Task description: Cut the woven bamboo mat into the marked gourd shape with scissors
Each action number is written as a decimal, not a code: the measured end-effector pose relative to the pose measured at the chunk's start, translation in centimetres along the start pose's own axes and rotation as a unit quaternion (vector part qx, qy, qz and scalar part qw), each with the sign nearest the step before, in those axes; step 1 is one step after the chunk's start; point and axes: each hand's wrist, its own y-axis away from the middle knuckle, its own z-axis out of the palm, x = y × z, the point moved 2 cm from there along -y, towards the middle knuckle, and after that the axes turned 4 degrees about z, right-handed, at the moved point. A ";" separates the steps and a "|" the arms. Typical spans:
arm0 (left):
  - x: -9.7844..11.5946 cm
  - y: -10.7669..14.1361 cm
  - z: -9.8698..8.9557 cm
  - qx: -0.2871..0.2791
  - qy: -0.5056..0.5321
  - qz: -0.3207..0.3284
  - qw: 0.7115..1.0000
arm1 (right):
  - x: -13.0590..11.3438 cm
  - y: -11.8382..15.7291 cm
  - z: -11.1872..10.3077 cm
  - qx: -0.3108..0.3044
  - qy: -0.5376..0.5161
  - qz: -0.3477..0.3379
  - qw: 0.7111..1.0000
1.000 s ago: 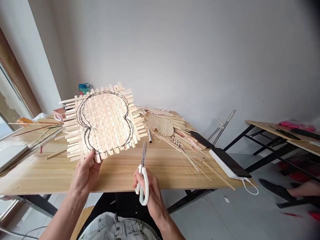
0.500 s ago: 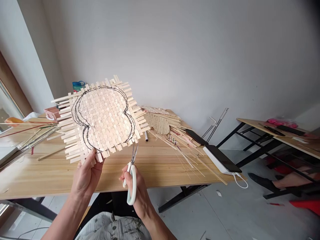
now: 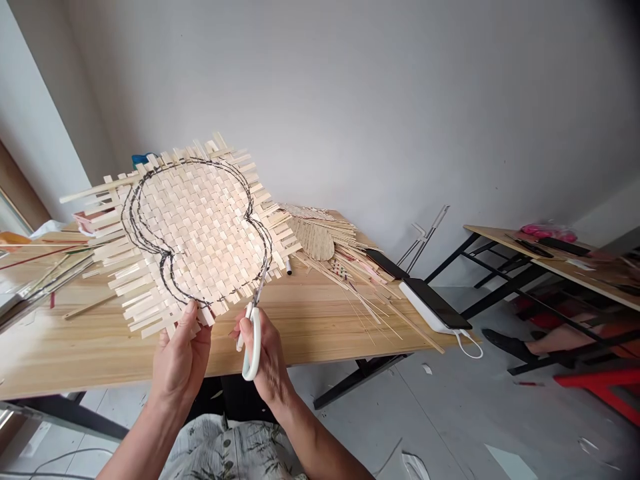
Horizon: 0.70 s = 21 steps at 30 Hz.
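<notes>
My left hand point(image 3: 181, 353) grips the lower edge of a woven wood-strip mat point(image 3: 195, 227), lifting it tilted above the table. A double black outline, lobed like a gourd, is drawn across the weave, with loose strip ends sticking out all round. My right hand point(image 3: 265, 353) holds white-handled scissors point(image 3: 253, 343) by the grips. Their thin metal blades reach up to the mat's lower right edge, touching the strips near the drawn line. Both hands are close together beneath the mat.
A wooden table point(image 3: 310, 340) runs below the mat, bearing a pile of loose strips point(image 3: 345, 273), a smaller woven piece point(image 3: 313, 239) and a marker pen point(image 3: 289, 267). Dark tablets lie on white cases point(image 3: 430, 305) at its right end. Beyond stands a second table point(image 3: 530, 250), with a person's leg point(image 3: 555, 345) near it.
The scissors have moved up from below the mat and their blades now meet its edge. The mat has risen and tilted, and the whole view has swung so that things sit further left.
</notes>
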 end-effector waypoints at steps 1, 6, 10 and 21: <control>0.0 0.0 0.0 0.001 0.001 -0.001 1.000 | 0.0 0.0 0.0 0.001 -0.001 0.000 1.000; 0.0 0.2 -0.3 0.027 0.005 -0.006 1.000 | 0.6 -0.1 0.4 0.008 -0.036 0.007 0.999; -0.1 0.3 -0.5 0.048 -0.005 -0.015 0.999 | 1.3 -0.2 0.6 0.008 -0.049 0.003 0.999; -0.4 0.9 -0.6 0.052 -0.010 -0.006 0.999 | 1.8 -0.3 0.6 0.017 -0.039 -0.004 0.999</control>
